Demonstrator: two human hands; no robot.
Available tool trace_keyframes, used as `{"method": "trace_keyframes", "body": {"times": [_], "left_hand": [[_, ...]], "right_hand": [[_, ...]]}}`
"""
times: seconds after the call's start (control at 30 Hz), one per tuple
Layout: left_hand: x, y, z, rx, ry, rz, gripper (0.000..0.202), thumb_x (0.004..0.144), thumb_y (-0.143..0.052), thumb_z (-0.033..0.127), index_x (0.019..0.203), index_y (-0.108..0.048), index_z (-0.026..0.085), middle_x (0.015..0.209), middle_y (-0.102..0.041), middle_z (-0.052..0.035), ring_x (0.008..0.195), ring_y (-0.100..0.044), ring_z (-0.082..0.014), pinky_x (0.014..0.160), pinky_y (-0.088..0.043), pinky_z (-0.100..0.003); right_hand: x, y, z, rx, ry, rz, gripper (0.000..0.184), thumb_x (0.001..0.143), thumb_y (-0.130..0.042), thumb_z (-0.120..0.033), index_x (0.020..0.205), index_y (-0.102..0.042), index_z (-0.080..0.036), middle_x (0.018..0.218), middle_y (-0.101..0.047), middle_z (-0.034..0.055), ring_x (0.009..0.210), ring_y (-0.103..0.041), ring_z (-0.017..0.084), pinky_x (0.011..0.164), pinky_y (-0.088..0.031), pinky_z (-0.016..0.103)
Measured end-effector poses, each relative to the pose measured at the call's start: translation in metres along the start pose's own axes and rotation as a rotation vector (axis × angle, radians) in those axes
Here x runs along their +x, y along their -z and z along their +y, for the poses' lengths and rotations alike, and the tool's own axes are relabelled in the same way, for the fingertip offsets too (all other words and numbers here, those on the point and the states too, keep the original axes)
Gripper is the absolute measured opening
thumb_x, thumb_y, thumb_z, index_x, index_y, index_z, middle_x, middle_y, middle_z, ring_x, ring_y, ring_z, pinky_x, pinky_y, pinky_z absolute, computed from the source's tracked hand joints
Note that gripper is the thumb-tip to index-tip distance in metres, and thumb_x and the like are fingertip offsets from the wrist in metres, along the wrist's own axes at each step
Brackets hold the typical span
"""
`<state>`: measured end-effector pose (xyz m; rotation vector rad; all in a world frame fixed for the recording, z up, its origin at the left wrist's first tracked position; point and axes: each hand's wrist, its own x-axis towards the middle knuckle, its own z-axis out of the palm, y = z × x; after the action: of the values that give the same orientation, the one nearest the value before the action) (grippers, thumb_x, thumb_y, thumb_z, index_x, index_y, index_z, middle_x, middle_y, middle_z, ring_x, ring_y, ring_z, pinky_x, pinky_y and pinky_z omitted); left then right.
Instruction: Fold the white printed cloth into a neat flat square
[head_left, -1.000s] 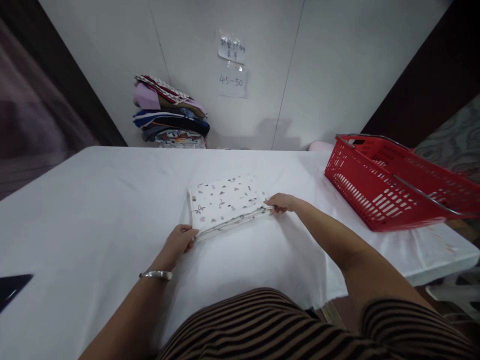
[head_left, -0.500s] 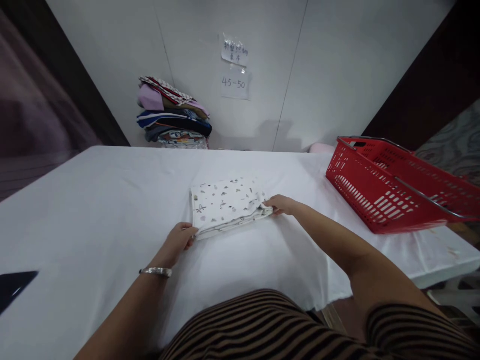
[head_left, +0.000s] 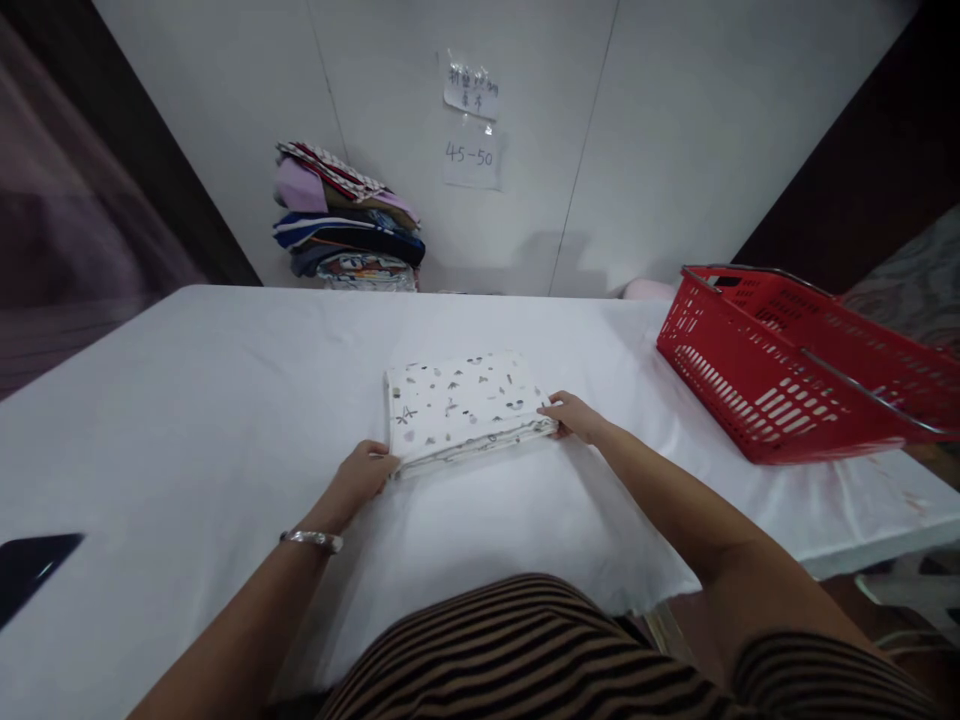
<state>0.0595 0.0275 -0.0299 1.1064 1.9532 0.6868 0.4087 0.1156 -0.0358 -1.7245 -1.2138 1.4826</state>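
A folded white cloth (head_left: 461,405) with small dark and grey printed motifs lies in the middle of the table, its layered edge facing me. My left hand (head_left: 365,472) grips the near left corner, thumb on top and fingers partly hidden at the edge. At the near right corner, my right hand (head_left: 574,414) pinches the layers between thumb and fingers. A silver bracelet (head_left: 312,540) circles my left wrist.
The table (head_left: 225,400) wears a white cover. On the right stands a red perforated basket (head_left: 750,380) with metal handles. A pile of folded fabrics (head_left: 349,220) rests against the wall at the back left. A dark flat object (head_left: 34,565) lies at the left edge.
The cloth's near right corner, bunched before, now lies flatter and straighter. My right hand has shifted slightly to the right with it. My left hand stays at the left corner.
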Motion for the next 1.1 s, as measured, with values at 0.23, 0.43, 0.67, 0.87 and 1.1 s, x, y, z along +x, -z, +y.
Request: {"method": "trace_keyframes", "body": {"times": [0.23, 0.43, 0.67, 0.87, 1.1], "left_hand": [[-0.008, 0.011, 0.006, 0.153, -0.032, -0.025, 0.029, 0.065, -0.055, 0.042, 0.082, -0.053, 0.019, 0.050, -0.052, 0.0017, 0.048, -0.050, -0.0178, 0.048, -0.035, -0.028], [-0.022, 0.000, 0.048, 0.594, -0.479, 0.237, 0.039, 0.080, -0.047, 0.047, 0.105, -0.055, 0.018, 0.099, -0.063, -0.0104, 0.089, -0.059, -0.0250, 0.073, -0.043, -0.034], [0.000, -0.068, 0.051, 0.718, -1.123, -0.063, 0.052, 0.087, -0.042, 0.047, 0.131, -0.043, 0.019, 0.144, -0.036, -0.0109, 0.133, -0.028, -0.0264, 0.108, -0.020, -0.046], [0.015, -0.070, 0.026, 0.827, -1.139, -0.051, 0.061, 0.087, -0.038, 0.052, 0.139, -0.031, 0.021, 0.147, -0.029, -0.0108, 0.136, -0.023, -0.0275, 0.109, -0.019, -0.049], [0.006, -0.052, 0.011, 0.923, -1.178, 0.121, 0.051, 0.086, -0.044, 0.035, 0.135, -0.038, 0.022, 0.142, -0.040, -0.0080, 0.131, -0.035, -0.0246, 0.105, -0.029, -0.045]], "right_hand": [[-0.008, 0.007, 0.007, 0.166, 0.034, -0.122, 0.033, 0.076, -0.068, -0.036, 0.100, -0.050, -0.022, 0.073, -0.062, -0.0010, 0.059, -0.059, 0.011, 0.054, -0.054, 0.023], [-0.013, 0.011, 0.012, 0.296, 0.053, -0.168, 0.031, 0.082, -0.060, -0.032, 0.109, -0.049, -0.022, 0.083, -0.064, 0.0011, 0.067, -0.062, 0.011, 0.060, -0.055, 0.023], [-0.011, 0.009, 0.021, 0.347, 0.091, -0.165, 0.028, 0.078, -0.063, -0.025, 0.103, -0.052, -0.020, 0.081, -0.063, 0.0011, 0.066, -0.060, 0.010, 0.061, -0.053, 0.022], [-0.006, 0.004, 0.030, 0.304, 0.189, -0.111, 0.043, 0.065, -0.070, -0.022, 0.104, -0.053, -0.018, 0.061, -0.055, -0.0061, 0.050, -0.051, 0.008, 0.050, -0.046, 0.021], [-0.017, 0.002, 0.025, 0.273, 0.213, -0.063, 0.054, 0.062, -0.070, -0.027, 0.112, -0.052, -0.019, 0.059, -0.052, -0.0080, 0.048, -0.048, 0.008, 0.049, -0.042, 0.022]]}}
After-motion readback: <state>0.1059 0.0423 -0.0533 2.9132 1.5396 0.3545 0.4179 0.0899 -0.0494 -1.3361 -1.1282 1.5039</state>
